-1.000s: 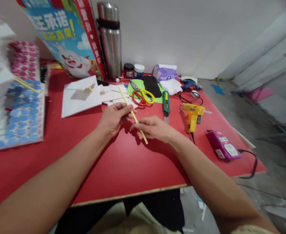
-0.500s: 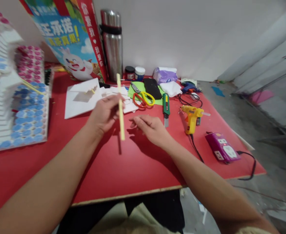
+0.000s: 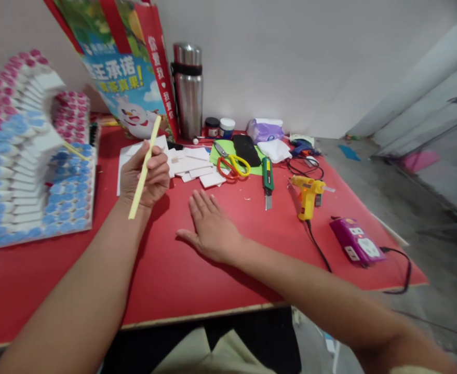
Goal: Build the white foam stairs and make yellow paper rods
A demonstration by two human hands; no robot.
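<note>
A thin pale yellow stick [image 3: 139, 190] is gripped by my left hand [image 3: 150, 179], raised over the left part of the red table [image 3: 182, 291]. The stick slants, its upper end leaning right. My right hand [image 3: 215, 228] lies palm down on the tabletop, fingers stretched and thumb apart, holding nothing. Just beyond it are white foam-like pieces [image 3: 191, 162] and a pair of scissors [image 3: 232, 167] with red and yellow handles. A green utility knife [image 3: 267, 179] lies farther right, its blade showing.
A white model with blue and pink round pieces [image 3: 29, 171] stands at left. Behind are a printed bag [image 3: 135, 78], a steel thermos [image 3: 189, 98] and two small jars [image 3: 226, 128]. A yellow glue gun [image 3: 307, 193] and purple power box [image 3: 357, 241] with cords occupy the right side.
My left hand has moved left with the stick, which now tilts. My right hand has gone from curled fingers to lying flat on the table. The view has shifted slightly.
</note>
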